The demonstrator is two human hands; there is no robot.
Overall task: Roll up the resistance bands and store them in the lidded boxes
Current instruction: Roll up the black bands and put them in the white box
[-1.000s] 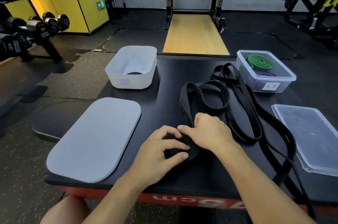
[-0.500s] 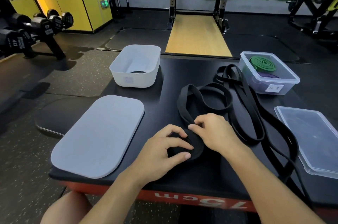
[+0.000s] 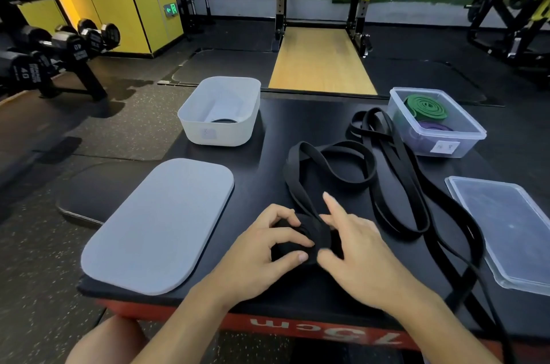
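Where the black table (image 3: 297, 113) begins on the left, one flat grey lid (image 3: 157, 226) is laid, and behind it one white box (image 3: 220, 112) is stood open, with something dark and round seen at its bottom. One black roll (image 3: 300, 240) is held near the front edge, in the middle. It is pinched by the left hand (image 3: 262, 256): the thumb is pressed under it and the fingers are curled over its top. The right hand (image 3: 357, 247) is placed just beside the roll, touching its right side, with the thumb against it and the pointing finger lifted and spread away from the others. From the roll, the loose black band (image 3: 333, 161) is stretched away in loops. More black bands (image 3: 395, 167) are piled to its right; how many cannot be told. Farther right, one clear box (image 3: 437, 137) is filled with one green roll (image 3: 425, 106) and one purple roll (image 3: 436, 127). One clear lid (image 3: 509, 229) is laid flat nearby.
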